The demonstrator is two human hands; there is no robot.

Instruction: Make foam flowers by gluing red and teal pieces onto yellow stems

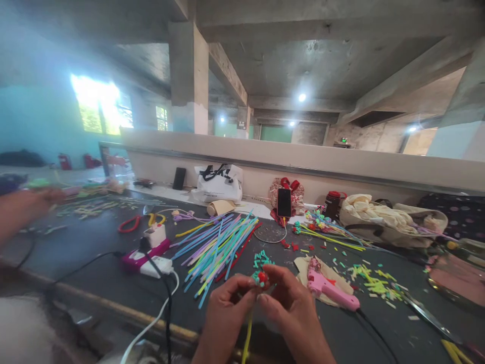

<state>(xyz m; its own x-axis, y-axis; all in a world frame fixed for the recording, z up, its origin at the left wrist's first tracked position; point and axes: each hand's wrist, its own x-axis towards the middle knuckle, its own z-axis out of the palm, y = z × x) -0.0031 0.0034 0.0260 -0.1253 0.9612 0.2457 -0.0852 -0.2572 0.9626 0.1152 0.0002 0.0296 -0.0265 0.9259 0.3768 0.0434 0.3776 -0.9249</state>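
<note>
Both hands meet at six o'clock: left hand (227, 308) and right hand (291, 303) pinch a small red-and-teal flower (260, 277) on its yellow stem (248, 336), raised over the desk (94, 237) for close work. Coloured straws (215, 247) lie at eleven o'clock, pink glue gun (329, 289) at two, both within easy reach.

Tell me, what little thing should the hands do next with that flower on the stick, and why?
Probably press the red piece down into the teal bits. Both hands, left hand and right hand, pinch that small cluster at the top of the yellow stick, and the red piece sits on top, seemingly not yet seated.
</note>
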